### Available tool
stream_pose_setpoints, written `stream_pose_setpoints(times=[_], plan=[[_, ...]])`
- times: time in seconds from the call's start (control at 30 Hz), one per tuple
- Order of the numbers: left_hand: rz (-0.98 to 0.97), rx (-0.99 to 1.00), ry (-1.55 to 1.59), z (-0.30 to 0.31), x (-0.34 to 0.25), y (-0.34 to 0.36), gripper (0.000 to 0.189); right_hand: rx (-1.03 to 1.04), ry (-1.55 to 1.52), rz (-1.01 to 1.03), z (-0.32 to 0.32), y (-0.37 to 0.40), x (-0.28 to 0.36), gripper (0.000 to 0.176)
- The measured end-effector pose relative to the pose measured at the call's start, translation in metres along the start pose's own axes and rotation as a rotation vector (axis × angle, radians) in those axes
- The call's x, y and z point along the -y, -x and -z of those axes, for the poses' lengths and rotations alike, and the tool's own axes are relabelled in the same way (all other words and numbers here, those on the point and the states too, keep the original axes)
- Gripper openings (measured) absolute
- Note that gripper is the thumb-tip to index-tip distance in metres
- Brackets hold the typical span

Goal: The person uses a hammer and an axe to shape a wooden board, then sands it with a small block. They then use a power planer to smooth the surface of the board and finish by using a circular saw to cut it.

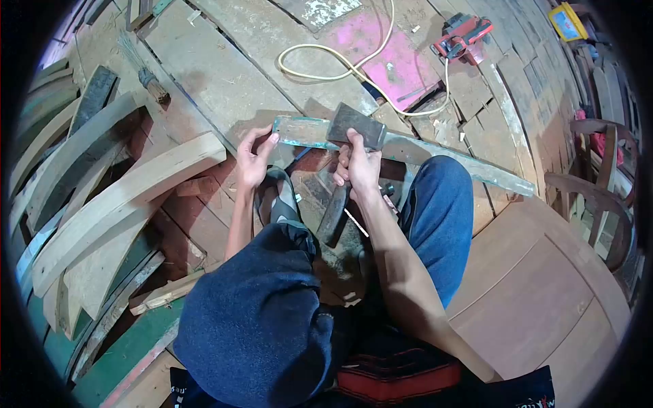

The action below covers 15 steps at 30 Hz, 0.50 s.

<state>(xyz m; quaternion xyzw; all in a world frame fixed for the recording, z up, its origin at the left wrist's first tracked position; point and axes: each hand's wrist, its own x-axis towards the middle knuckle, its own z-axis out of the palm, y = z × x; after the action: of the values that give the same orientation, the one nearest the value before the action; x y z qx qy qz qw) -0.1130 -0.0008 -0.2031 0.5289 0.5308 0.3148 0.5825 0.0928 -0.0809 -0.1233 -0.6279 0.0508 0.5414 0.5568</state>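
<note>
A person sits on a plank floor [224, 75] with a long slat of worn green paint [449, 160] laid crosswise in front of them. The left hand [253, 162] pinches the near end of the slat between thumb and fingertips. The right hand [358, 168] is closed round the handle of a hatchet [355, 124], gripping just below the dark head, which rests against the slat's upper face. The handle runs back toward the person's lap, between the knees in blue trousers.

A sandal [280, 198] lies just under the left hand. Curved wooden staves [119, 197] are stacked to the outside of the left hand. Beyond both hands a cream cable [340, 68] loops across the boards to a red power tool [462, 34], well apart from the slat. White lettering on the dark cloth at the person's waist is too small to read.
</note>
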Motion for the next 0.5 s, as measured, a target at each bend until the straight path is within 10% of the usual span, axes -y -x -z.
stream_pose_setpoints(times=[0.5], plan=[[-0.055, 0.021, -0.025, 0.005, 0.005, -0.002, 0.027, 0.03, 0.071, -0.035, 0.015, -0.001, 0.01, 0.038]])
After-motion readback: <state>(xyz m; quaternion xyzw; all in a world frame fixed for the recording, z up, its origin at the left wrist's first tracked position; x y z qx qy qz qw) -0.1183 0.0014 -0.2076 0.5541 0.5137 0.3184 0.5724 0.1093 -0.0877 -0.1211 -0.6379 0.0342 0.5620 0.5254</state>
